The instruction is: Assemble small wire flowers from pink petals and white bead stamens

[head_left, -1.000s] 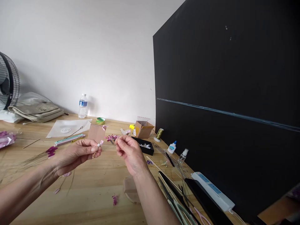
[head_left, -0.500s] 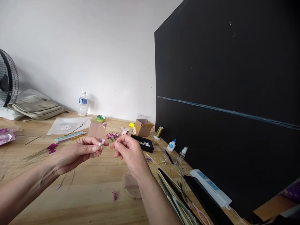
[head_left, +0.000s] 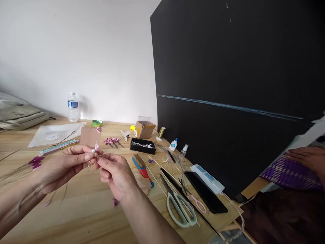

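Observation:
Between the thumb and fingers of my left hand (head_left: 72, 161) is a small pink flower (head_left: 96, 146) with a white pearl bead at its base. A loop of thin gold wire (head_left: 88, 166) hangs below the bead. My right hand (head_left: 118, 174) is closed in a pinch right beside the bead, its fingertips against those of my left hand. What sits between the right fingertips is too small to make out. Behind both hands stands a pinkish cardboard piece (head_left: 90, 136) with a pink bow-like bit on its corner.
Scissors (head_left: 181, 208), a brush (head_left: 141, 166), a black phone-like slab (head_left: 205, 193) and a power strip (head_left: 208, 178) lie to the right. Farther back are a black tray (head_left: 142, 146), a cardboard box (head_left: 145, 129) and a water bottle (head_left: 73, 108). Another person's hand (head_left: 306, 161) rests at far right.
My right hand has come in from a small gap to meet the left at the flower. The view has turned right, bringing the brush, the whole scissors and another person's hand into sight.

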A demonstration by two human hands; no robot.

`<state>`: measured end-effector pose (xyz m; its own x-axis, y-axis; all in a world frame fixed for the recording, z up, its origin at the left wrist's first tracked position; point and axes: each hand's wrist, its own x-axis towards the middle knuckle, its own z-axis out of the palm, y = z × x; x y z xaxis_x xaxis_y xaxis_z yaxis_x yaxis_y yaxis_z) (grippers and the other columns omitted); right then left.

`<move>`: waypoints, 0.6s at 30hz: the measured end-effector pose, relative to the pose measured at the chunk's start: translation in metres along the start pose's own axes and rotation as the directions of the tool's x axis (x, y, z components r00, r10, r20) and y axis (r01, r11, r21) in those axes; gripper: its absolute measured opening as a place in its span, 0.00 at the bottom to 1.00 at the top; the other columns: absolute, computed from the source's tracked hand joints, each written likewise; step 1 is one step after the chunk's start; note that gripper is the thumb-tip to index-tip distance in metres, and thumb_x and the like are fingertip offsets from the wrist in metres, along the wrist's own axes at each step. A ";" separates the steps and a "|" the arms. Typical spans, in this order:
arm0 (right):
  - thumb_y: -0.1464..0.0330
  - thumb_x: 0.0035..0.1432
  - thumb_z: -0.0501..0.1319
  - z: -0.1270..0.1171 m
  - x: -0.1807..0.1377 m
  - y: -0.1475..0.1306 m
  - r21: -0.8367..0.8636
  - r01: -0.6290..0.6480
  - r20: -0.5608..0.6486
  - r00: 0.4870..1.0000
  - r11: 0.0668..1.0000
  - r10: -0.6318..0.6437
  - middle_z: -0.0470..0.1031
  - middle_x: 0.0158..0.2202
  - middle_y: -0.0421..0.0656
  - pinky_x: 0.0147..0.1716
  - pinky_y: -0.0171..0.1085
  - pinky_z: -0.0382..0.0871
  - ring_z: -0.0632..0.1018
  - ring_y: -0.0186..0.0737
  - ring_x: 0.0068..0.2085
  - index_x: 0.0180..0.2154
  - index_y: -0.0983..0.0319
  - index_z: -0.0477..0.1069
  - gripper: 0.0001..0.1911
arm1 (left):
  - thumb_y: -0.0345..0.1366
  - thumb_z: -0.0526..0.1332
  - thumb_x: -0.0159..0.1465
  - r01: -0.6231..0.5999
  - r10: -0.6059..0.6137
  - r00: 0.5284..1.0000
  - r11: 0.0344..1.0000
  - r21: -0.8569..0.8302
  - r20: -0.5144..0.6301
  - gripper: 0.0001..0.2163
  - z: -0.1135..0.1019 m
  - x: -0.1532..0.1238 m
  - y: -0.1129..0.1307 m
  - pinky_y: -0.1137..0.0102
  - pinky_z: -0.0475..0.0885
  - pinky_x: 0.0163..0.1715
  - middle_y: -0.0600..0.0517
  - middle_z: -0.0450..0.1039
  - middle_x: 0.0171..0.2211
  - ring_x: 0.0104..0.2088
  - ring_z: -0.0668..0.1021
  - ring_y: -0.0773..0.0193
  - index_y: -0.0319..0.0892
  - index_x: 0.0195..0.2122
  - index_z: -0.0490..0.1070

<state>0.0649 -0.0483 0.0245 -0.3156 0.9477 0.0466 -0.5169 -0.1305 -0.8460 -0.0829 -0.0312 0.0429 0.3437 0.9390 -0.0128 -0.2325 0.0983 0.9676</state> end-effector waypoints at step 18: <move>0.76 0.51 0.52 -0.100 -0.110 -0.034 -0.873 -0.464 -0.414 0.867 -0.152 -0.276 0.71 0.26 0.43 0.27 0.36 0.57 0.71 0.40 0.29 0.24 0.62 0.67 0.09 | 0.26 0.71 0.41 0.108 -0.118 0.974 0.992 -0.061 -0.193 0.07 0.010 -0.008 0.010 0.83 0.73 0.31 0.54 0.78 0.26 0.30 0.77 0.70 0.39 0.20 0.75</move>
<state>0.1970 -0.1189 -0.0046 0.1982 0.9786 0.0545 0.9193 -0.1663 -0.3568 -0.0785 -0.0409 0.0550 0.1861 0.9668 -0.1751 -0.2495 0.2189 0.9433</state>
